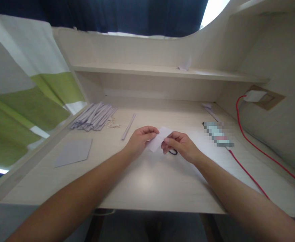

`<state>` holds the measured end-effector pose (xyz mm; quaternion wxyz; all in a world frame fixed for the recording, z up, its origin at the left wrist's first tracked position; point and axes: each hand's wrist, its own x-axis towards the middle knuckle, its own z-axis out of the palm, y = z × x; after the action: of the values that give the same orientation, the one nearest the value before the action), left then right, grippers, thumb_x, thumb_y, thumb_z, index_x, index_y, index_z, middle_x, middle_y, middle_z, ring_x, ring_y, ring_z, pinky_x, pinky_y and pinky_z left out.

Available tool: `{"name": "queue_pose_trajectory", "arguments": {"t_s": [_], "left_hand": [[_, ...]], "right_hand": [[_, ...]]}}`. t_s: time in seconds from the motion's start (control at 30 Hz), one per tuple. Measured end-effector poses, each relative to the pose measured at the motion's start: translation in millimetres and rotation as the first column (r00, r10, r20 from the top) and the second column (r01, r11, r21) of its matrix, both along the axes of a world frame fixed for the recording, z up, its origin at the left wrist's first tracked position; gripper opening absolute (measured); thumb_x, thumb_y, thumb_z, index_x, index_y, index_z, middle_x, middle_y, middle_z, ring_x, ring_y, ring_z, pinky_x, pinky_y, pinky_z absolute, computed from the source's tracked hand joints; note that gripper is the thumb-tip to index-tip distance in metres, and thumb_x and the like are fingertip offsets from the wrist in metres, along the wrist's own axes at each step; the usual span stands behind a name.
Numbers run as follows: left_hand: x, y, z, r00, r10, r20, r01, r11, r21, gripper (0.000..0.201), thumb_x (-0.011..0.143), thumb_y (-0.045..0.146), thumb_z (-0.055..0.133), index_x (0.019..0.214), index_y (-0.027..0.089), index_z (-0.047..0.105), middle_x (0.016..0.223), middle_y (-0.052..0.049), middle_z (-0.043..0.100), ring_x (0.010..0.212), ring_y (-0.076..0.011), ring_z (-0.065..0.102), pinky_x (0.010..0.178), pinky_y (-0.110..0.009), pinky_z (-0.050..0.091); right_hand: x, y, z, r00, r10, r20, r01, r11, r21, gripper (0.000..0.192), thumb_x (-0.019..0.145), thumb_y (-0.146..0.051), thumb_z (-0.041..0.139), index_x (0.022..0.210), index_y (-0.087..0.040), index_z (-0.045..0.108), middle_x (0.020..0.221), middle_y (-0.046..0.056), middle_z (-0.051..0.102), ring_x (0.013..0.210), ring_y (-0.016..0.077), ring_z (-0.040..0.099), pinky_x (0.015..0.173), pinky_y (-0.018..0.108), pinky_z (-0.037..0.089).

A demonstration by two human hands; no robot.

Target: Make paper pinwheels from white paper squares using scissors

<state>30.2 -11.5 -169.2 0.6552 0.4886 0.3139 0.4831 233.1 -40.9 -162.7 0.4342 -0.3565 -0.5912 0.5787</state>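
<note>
Navy curtain (137, 16) behind, table (142, 188) below: left hand (141, 139) and right hand (183, 147) pinch white paper (156, 142), possibly folded, between them.

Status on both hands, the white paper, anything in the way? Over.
Left hand, right hand: both pinching white paper. Paper between them, above desk. Black loop close by right hand, partly hidden.

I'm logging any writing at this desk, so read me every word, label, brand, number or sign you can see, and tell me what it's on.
No readable text in this picture.
Phone-like device: pixelated, so nothing is legible.
White plug: too blurred to make out any marking.
White paper in both hands: no writing visible.
</note>
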Motion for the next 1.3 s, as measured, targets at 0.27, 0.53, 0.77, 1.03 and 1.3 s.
{"name": "queue_pose_trajectory", "arguments": {"t_s": [0.27, 0.53, 0.77, 1.03, 1.3], "left_hand": [[0.0, -0.9, 2.4, 0.998, 0.019, 0.060, -0.019, 1.000, 0.000, 0.017, 0.070, 0.024, 0.079, 0.083, 0.015, 0.071, 0.065, 0.001, 0.064, 0.057, -0.0114, 0.053, 0.059, -0.025, 0.037], [-0.9, -1.0, 1.8, 0.997, 0.007, 0.073, -0.007, 1.000, 0.002, 0.019, 0.069, 0.025, 0.080, 0.084, 0.015, 0.071, 0.066, 0.001, 0.064, 0.058, -0.0114, 0.054, 0.057, -0.024, 0.037], [-1.5, -0.9, 2.8, 0.999, -0.001, 0.047, 0.000, 1.000, 0.018, 0.022, 0.071, 0.029, 0.078, 0.086, 0.016, 0.070, 0.066, 0.001, 0.063, 0.058, -0.0123, 0.054, 0.057, -0.025, 0.036], [2.5, -5.0, 1.3, 0.998, 0.000, -0.067, 0.005, 0.998, 0.068, 0.023, 0.070, 0.029, 0.079, 0.086, 0.016, 0.066, 0.074, 0.002, 0.064, 0.063, -0.0105, 0.054, 0.060, -0.024, 0.037], [6.3, -13.3, 2.1, 0.952, 0.031, -0.305, 0.043, 0.972, 0.233, 0.036, 0.079, 0.047, 0.079, 0.093, 0.018, 0.063, 0.086, -0.002, 0.067, 0.077, -0.0151, 0.061, 0.068, -0.027, 0.046]], "right_hand": [[-0.3, -0.5, -0.1, 1.000, -0.011, -0.004, 0.011, 0.999, 0.046, 0.029, 0.087, -0.044, 0.082, 0.083, -0.017, 0.073, 0.079, 0.003, 0.077, 0.063, 0.0143, 0.073, 0.065, 0.028, 0.061], [0.1, -0.5, 0.0, 1.000, -0.025, -0.008, 0.026, 0.998, 0.054, 0.028, 0.088, -0.043, 0.082, 0.084, -0.017, 0.072, 0.078, 0.003, 0.077, 0.063, 0.0143, 0.072, 0.065, 0.028, 0.061], [-2.4, -1.8, 1.2, 1.000, -0.025, -0.005, 0.026, 0.999, 0.042, 0.030, 0.086, -0.046, 0.082, 0.082, -0.018, 0.072, 0.076, 0.003, 0.076, 0.060, 0.0146, 0.071, 0.064, 0.029, 0.061], [-5.1, -1.5, -4.1, 0.983, -0.182, 0.034, 0.180, 0.982, 0.053, 0.030, 0.076, -0.045, 0.087, 0.080, -0.017, 0.076, 0.068, 0.002, 0.075, 0.057, 0.0161, 0.069, 0.060, 0.029, 0.058], [-10.3, -2.0, -7.4, 0.939, -0.337, 0.067, 0.330, 0.939, 0.095, 0.033, 0.076, -0.049, 0.086, 0.079, -0.017, 0.076, 0.070, 0.003, 0.076, 0.058, 0.0164, 0.067, 0.055, 0.028, 0.055]]}}
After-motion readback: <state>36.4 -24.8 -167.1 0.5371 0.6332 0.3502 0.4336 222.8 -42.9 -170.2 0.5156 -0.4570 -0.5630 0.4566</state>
